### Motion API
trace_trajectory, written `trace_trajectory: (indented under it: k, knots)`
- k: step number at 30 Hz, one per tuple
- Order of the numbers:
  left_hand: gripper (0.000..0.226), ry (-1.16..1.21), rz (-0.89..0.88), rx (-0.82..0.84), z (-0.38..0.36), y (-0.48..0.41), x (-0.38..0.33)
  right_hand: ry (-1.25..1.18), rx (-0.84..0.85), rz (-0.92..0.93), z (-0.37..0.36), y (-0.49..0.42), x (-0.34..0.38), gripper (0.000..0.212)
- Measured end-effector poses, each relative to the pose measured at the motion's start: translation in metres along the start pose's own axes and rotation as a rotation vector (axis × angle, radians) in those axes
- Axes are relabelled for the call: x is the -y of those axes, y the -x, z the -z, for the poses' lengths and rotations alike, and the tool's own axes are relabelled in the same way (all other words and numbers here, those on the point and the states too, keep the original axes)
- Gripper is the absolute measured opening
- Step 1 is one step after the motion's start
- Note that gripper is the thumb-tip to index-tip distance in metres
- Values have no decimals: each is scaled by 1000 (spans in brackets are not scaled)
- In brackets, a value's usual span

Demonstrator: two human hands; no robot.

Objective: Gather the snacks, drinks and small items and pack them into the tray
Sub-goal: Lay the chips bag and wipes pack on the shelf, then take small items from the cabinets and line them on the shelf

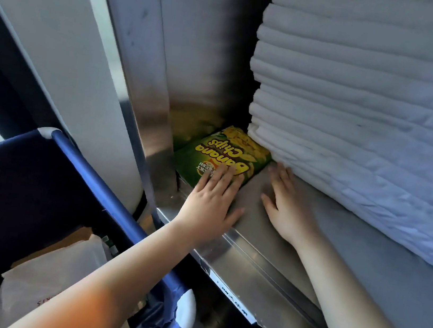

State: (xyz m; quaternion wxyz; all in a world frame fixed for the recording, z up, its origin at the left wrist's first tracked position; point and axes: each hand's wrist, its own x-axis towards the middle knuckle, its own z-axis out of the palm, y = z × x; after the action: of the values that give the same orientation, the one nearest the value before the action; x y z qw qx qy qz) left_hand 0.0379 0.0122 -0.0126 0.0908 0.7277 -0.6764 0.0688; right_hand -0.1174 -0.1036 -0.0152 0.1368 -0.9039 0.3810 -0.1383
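A green and yellow bag of banana chips lies flat on a steel shelf, in the corner beside a metal upright. My left hand lies flat with straight fingers on the bag's near edge. Just to the right, my right hand rests palm down on the shelf, its fingertips touching the bottom of a stack of folded white towels. Neither hand grips anything. The far end of the bag is tucked under the towels.
A dark blue fabric bin with a blue rim stands at the lower left, with paper bags inside. The metal upright borders the shelf on the left. The towel stack fills the shelf's right side.
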Motion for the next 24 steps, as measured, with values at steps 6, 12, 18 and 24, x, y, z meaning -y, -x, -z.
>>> trace_trajectory:
  k: [6,12,18,24]
  knots:
    - [55,144,-243,169,-19,-30,-75,158,56,-230,21,90,-34,57]
    - [67,122,-319,267,-31,-54,-121,183,-41,-482,41,169,-51,54]
    - [67,239,-531,310,-37,-66,-166,196,-183,-808,50,206,-62,56]
    - [56,334,-790,320,-36,-76,-216,174,-297,-967,50,206,-66,53]
